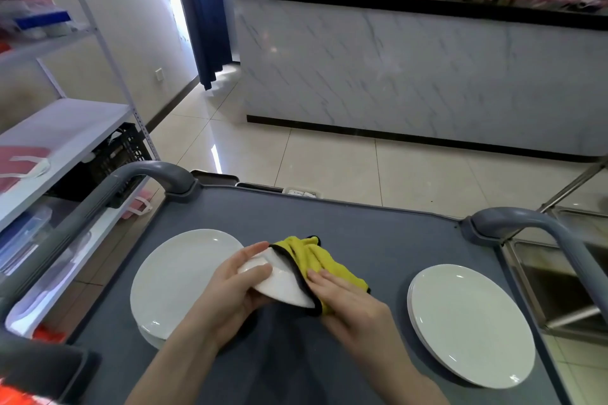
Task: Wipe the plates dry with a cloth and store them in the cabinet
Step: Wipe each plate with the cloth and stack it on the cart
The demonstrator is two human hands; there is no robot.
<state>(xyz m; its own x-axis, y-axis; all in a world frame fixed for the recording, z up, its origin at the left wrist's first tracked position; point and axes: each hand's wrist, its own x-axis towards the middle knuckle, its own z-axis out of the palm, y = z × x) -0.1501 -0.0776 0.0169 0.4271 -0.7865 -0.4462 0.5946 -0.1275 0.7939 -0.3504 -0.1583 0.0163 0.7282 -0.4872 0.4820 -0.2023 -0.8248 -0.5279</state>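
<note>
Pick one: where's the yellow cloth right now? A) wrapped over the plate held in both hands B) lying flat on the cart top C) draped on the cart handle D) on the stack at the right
A: the yellow cloth is folded over the far edge of the held plate, pressed by the right hand while the left hand grips the plate above the cart.

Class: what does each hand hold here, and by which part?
Left hand holds a white plate by its left rim. Right hand presses the yellow cloth against its right edge.
</note>
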